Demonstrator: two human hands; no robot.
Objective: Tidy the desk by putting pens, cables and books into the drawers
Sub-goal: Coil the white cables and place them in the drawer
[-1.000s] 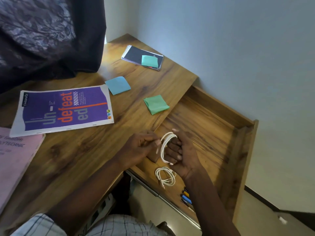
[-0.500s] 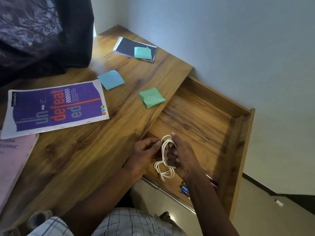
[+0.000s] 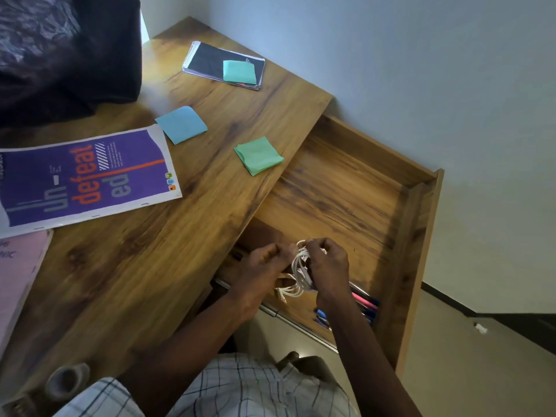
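Note:
A coiled white cable [image 3: 301, 266] is held between both hands over the near end of the open wooden drawer [image 3: 346, 188]. My right hand [image 3: 326, 267] grips the coil from the right. My left hand [image 3: 260, 270] pinches the cable's strands from the left. A second white cable coil [image 3: 287, 290] lies in the drawer just below the hands. Several coloured pens [image 3: 365, 305] lie in the drawer's near right corner. On the desk [image 3: 150, 251] lie a purple book [image 3: 84, 179], a pink book [image 3: 18, 275] and a black spiral notebook [image 3: 210, 61].
Sticky-note pads lie on the desk: a blue one [image 3: 181, 124], a green one [image 3: 258, 155] at the desk's edge, and a teal one [image 3: 239, 72] on the notebook. A dark curtain [image 3: 60, 49] hangs at the far left. The wall stands close behind the drawer.
Both hands have lowered the held coil towards the second coil in the drawer. My right hand now grips the coil from above and the side.

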